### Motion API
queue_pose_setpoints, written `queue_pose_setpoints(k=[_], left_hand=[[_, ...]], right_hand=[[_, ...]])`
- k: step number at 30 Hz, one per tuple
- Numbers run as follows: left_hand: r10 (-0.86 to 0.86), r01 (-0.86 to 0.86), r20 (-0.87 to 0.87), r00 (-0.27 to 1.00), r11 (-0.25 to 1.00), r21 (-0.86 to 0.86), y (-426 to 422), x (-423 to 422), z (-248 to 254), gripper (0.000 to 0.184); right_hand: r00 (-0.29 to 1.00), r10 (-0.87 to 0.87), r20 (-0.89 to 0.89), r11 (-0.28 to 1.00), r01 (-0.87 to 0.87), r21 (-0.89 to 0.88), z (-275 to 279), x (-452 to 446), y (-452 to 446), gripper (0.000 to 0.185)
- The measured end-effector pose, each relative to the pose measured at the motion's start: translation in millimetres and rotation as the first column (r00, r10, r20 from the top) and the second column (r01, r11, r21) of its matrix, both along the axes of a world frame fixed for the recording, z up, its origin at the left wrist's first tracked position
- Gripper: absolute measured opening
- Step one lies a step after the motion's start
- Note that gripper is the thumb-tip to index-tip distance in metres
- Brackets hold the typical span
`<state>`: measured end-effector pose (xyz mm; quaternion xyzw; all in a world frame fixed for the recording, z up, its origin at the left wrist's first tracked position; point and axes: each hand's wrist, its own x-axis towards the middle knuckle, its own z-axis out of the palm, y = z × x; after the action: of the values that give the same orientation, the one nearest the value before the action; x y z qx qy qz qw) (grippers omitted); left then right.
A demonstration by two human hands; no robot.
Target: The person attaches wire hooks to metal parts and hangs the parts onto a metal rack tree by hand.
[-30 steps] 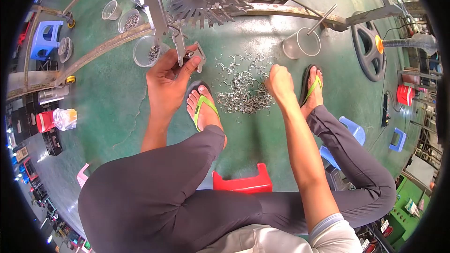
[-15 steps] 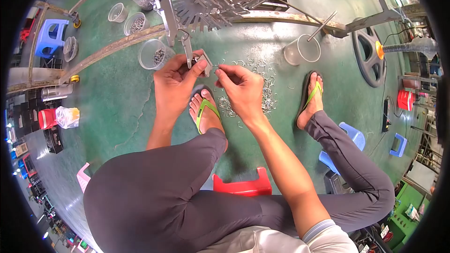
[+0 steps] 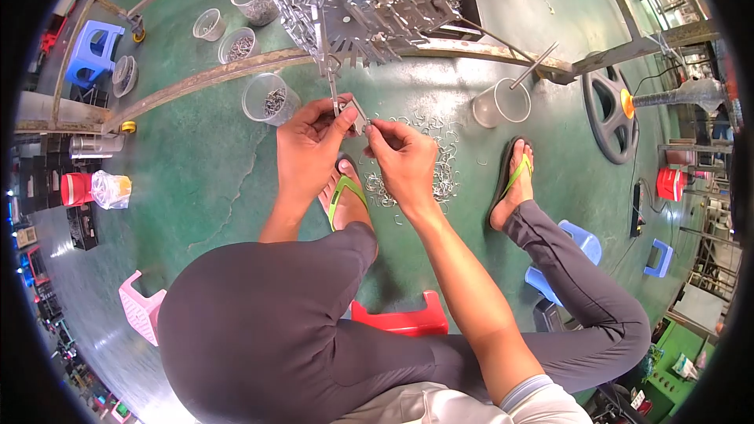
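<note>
My left hand point(image 3: 306, 153) is closed round a small flat metal bracket point(image 3: 359, 119), pinching it between thumb and fingers just below the hanging metal parts point(image 3: 385, 0). A thin metal strip point(image 3: 333, 86) hangs down to the bracket from above. At the bracket's right edge my right hand point(image 3: 407, 163) is pinched on a small wire hook, mostly hidden by the fingertips. Under and beside the right hand, many loose wire hooks point(image 3: 446, 173) lie scattered on the green floor.
A clear tub of metal pieces point(image 3: 271, 100) stands left of my hands, with more tubs point(image 3: 238, 45) behind the rusty frame bar point(image 3: 212, 72). At right are a clear cup with a rod point(image 3: 499, 106) and a black wheel point(image 3: 611, 118). A red stool point(image 3: 404, 322) is below me.
The view has shifted slightly. My right fingertips have come up against the bracket's edge, where a small gap with a curved wire showed before. Both hands keep their grip.
</note>
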<state>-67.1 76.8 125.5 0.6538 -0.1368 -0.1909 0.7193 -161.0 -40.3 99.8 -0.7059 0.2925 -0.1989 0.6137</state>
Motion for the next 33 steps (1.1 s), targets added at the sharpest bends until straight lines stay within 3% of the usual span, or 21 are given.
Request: queue_pose_setpoints(k=[2,5,8,11,14,20,23,27,33], left_hand=[[-0.003,0.003,-0.001,1.000,1.000,-0.022,0,1,0,0.036],[-0.011,0.010,0.020,1.000,1.000,0.015,-5,4,-2,0.033],[0.011,-0.023,0.120,0.993,0.995,0.098,-13,9,-8,0.026],[0.047,-0.089,0.206,0.977,0.975,0.202,-20,16,-8,0.029],[0.072,-0.104,0.210,0.975,0.984,0.146,-25,23,-17,0.031],[0.084,-0.125,0.294,0.952,0.984,0.124,-31,16,4,0.030],[0.203,-0.234,0.335,0.920,0.970,0.057,-24,10,-32,0.025],[0.141,-0.227,0.351,0.926,0.949,0.218,-24,19,-49,0.022],[0.133,-0.243,0.483,0.865,0.955,0.172,-32,42,-69,0.020]], right_hand=[[1.000,0.001,-0.021,0.999,-0.002,-0.032,1,4,-2,0.020],[0.999,0.017,0.038,0.973,-0.008,-0.229,-13,12,-9,0.020],[0.994,0.092,0.052,0.819,-0.046,-0.572,-15,25,-20,0.019],[0.996,0.083,-0.023,0.971,-0.086,-0.224,-17,34,-22,0.019],[0.996,0.080,-0.026,0.996,-0.081,-0.040,-8,39,-27,0.020],[0.985,0.154,-0.082,0.905,-0.174,-0.388,-5,47,-39,0.021],[0.993,0.092,-0.076,0.962,-0.108,-0.250,-6,56,-41,0.021],[0.991,0.093,-0.094,0.926,-0.121,-0.358,-4,67,-43,0.021],[0.994,0.063,-0.094,0.936,-0.092,-0.339,-15,84,-39,0.022]])
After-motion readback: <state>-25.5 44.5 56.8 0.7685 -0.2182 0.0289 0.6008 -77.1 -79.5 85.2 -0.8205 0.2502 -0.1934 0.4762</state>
